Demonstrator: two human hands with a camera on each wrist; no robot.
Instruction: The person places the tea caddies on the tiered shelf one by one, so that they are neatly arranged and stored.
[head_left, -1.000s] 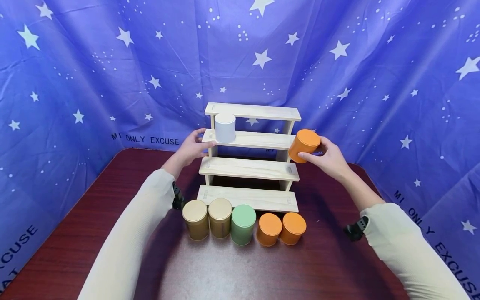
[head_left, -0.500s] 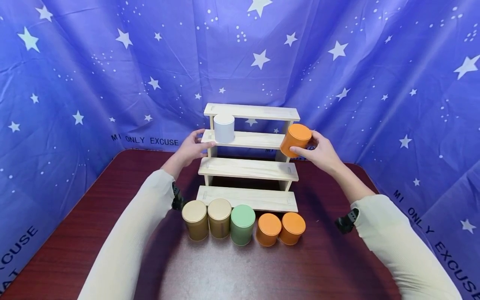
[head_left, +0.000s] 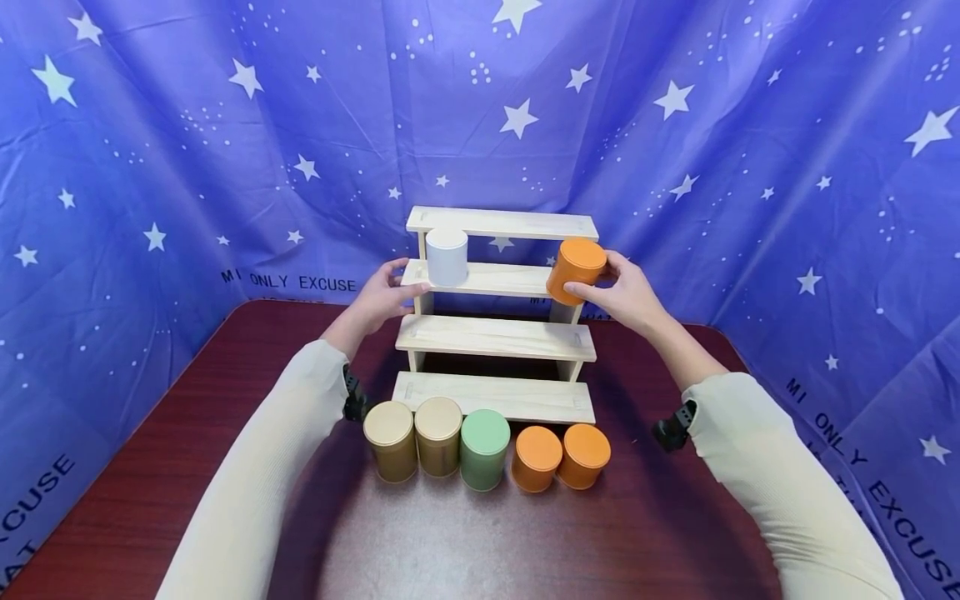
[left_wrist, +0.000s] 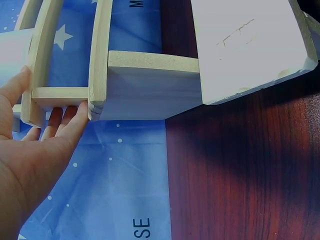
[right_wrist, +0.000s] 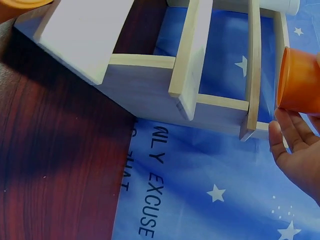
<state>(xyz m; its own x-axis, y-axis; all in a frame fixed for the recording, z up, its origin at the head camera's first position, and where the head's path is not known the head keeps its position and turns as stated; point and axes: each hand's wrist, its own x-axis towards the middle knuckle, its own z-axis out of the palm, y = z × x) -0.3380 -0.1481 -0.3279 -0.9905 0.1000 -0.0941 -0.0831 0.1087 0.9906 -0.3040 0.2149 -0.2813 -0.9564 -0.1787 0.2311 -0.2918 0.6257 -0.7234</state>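
Note:
A stepped wooden shelf (head_left: 495, 335) stands at the middle of the table. My left hand (head_left: 381, 296) grips the left end of its second board from the top, thumb at the board and fingers at the side support (left_wrist: 60, 94). On that board, near this hand, a white canister (head_left: 447, 260) stands upright. My right hand (head_left: 628, 292) holds an orange canister (head_left: 576, 273) at the board's right end, slightly tilted. In the right wrist view the fingers curl round the orange canister (right_wrist: 299, 82); whether its base touches the board cannot be told.
Before the lowest board stand two gold canisters (head_left: 392, 446), a green canister (head_left: 484, 454) and two more orange canisters (head_left: 537, 462) in a row. A blue star-patterned curtain (head_left: 300, 125) hangs behind the dark red table (head_left: 420, 550).
My right hand has moved left with the orange canister, from beyond the shelf's right side to over the board's right end. The left hand stays at the shelf.

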